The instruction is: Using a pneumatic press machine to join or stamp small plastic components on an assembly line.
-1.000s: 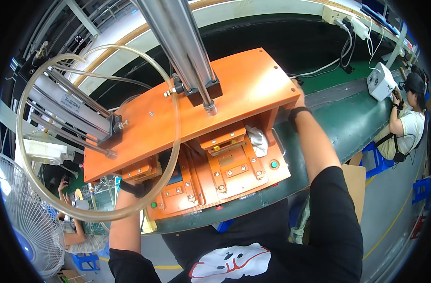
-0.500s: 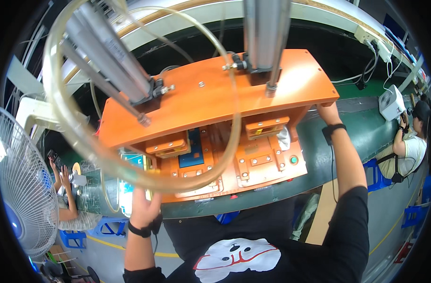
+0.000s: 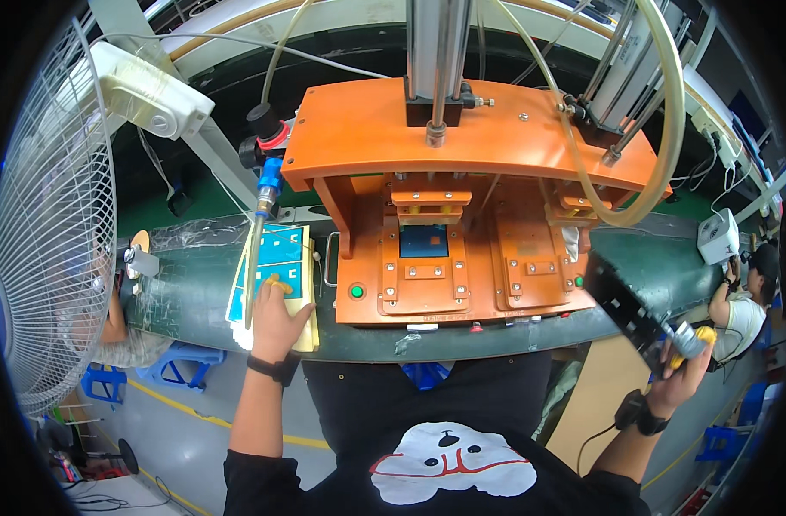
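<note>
My left hand (image 3: 277, 320) lies on a stack of blue sheets with pale yellow backing (image 3: 277, 258), left of the orange press (image 3: 470, 155). Its thumb stands apart from the fingers, and yellow covers sit on the fingertips. Out to the right of the press, my right hand (image 3: 678, 387) is closed on a thin black panel with small cutouts (image 3: 621, 301), tilted and clear of the table. Yellow covers and a greyish rounded piece (image 3: 687, 342) show at those fingers. Under the left head of the press rests a dark blue plate (image 3: 424, 242).
Green buttons (image 3: 357, 292) sit on the press base. A clear hose (image 3: 672, 112) loops over its right side. Close by on the left are an air regulator (image 3: 266, 129) and a large fan (image 3: 53, 224). A person (image 3: 745, 292) sits at the far right.
The view has swung left. My right hand has left the press's right side and now holds the black panel nearer me. My left hand now rests on the blue sheets.
</note>
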Motion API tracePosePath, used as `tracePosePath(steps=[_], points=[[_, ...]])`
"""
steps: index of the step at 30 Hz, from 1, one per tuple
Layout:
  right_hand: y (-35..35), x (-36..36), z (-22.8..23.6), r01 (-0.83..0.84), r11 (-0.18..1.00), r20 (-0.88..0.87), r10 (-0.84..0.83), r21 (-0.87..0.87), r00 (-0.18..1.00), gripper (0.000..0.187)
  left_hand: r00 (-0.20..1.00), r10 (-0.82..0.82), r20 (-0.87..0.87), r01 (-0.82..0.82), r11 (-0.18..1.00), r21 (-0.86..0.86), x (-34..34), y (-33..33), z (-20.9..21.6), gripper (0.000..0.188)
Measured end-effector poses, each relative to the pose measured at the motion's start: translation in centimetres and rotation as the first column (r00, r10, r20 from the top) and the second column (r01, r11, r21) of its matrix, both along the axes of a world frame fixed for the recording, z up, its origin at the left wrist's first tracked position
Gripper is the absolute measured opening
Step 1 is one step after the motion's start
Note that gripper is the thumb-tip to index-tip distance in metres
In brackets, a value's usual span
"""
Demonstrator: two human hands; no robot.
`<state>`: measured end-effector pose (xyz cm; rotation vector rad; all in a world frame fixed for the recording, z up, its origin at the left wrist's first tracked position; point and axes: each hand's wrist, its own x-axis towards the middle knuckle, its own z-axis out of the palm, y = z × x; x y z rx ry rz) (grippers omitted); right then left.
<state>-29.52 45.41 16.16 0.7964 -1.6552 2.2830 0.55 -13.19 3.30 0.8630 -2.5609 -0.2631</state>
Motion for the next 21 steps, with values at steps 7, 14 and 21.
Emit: tracePosePath(steps=[7, 14, 21], points=[[-13.6, 9.1, 2.3, -0.186, 0.933, -0.201, 0.255, 0.307, 0.946, 0.034, 0.998, 0.034, -0.058, -0.030, 0.998, 0.059, -0.8, 0.4, 1.1, 0.047], [-25.8, 7.4, 3.2, -0.028, 0.739, -0.663, 0.620, 0.673, 0.419, 0.030, 0.996, 0.075, -0.044, -0.071, 0.995, 0.068, -0.6, -1.4, -0.9, 0.041], [-31.6, 5.1, -0.6, 0.074, 0.701, -0.654, 0.615, 0.710, 0.440, 0.026, 0.991, 0.098, -0.087, -0.091, 0.993, 0.079, -0.5, -2.2, -1.1, 0.046]])
